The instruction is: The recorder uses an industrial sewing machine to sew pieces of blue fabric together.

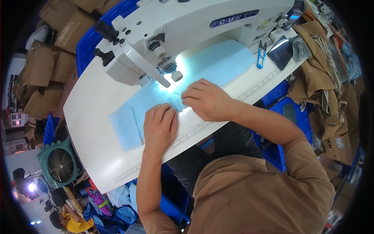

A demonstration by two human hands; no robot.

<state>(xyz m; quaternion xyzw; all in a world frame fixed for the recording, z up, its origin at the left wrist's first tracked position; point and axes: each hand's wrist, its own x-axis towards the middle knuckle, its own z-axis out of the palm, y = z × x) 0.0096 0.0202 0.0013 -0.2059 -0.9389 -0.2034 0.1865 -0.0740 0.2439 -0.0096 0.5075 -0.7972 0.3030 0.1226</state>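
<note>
A long light blue fabric piece [132, 113] lies across the white table under the head of a white sewing machine [128, 58]. A dark line, like a seam or slit, runs down its left part. My right hand [208, 100], fingers bent together, grips the fabric's near edge just right of the lit needle area. My left hand [160, 126] is closed over the near edge, a little left of and nearer than the right hand. Small folds show in the fabric between them. The fingertips of both hands are partly hidden, and glare covers the needle.
Blue thread snips [261, 55] and a dark phone [279, 52] lie at the table's right, beside a grey cloth [299, 48]. A ruler strip [194, 130] runs along the near edge. A green fan [59, 163] stands at left; another person in yellow [78, 224] is lower left.
</note>
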